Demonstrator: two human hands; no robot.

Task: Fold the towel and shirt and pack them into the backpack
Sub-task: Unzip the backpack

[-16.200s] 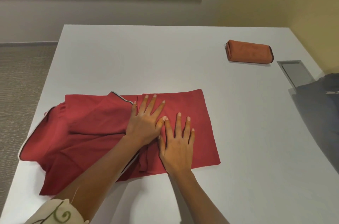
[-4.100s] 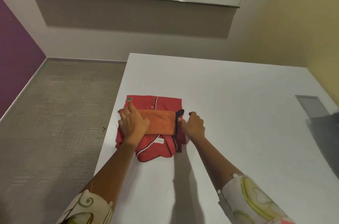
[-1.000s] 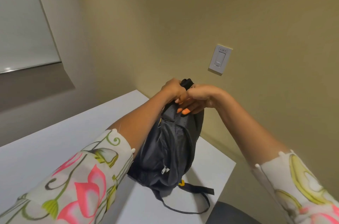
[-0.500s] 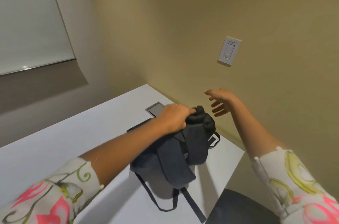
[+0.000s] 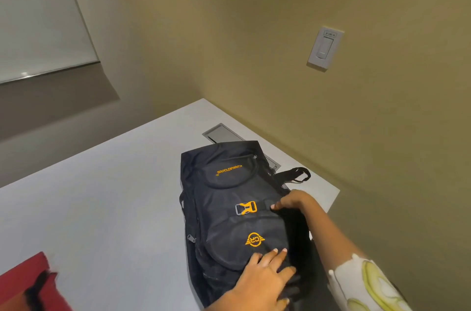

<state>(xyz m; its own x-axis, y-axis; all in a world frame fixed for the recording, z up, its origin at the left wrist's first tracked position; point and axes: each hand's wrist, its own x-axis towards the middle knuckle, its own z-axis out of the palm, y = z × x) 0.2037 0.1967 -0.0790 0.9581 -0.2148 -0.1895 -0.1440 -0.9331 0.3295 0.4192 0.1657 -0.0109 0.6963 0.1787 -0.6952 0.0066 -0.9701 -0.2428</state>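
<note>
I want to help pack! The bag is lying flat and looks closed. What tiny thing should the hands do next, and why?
Probably unclip the buckle. The backpack lies flat on the table with it fastened, the right hand is at its strap, and the folded red shirt lies outside.

White table (image 5: 102, 196) with backpack (image 5: 224, 224) and shirt (image 5: 15, 282)
</note>
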